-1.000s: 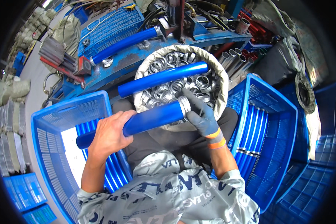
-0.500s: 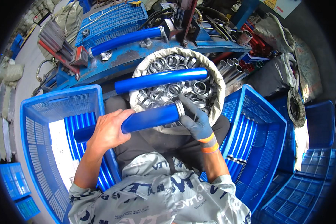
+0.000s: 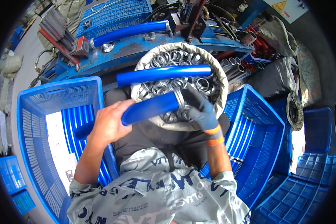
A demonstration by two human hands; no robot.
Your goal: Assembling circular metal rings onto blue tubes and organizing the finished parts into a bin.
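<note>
The bare left hand point(image 3: 112, 121) has its fingers wrapped around a blue tube point(image 3: 153, 109), which slants upward to its right end over the near part of the sack point(image 3: 223, 84); the gloved right hand point(image 3: 204, 115) is at that end, above the sack's near right side, with index finger and thumb parted just beside a silvery ring point(image 3: 179, 98) at the tube's mouth; whether they touch the ring I cannot tell; loose metal rings point(image 3: 158, 89) fill the sack, and a second tube point(image 3: 164, 74), also blue, lies across its top; to the sack's left stands a blue crate point(image 3: 31, 130) with more blue tubes inside, and to its right a matching crate point(image 3: 267, 140), likewise holding tubes; beyond the sack is a blue bench point(image 3: 100, 61) carrying a third tube point(image 3: 130, 31); metal pipes point(image 3: 237, 74) lie just right of the sack.
</note>
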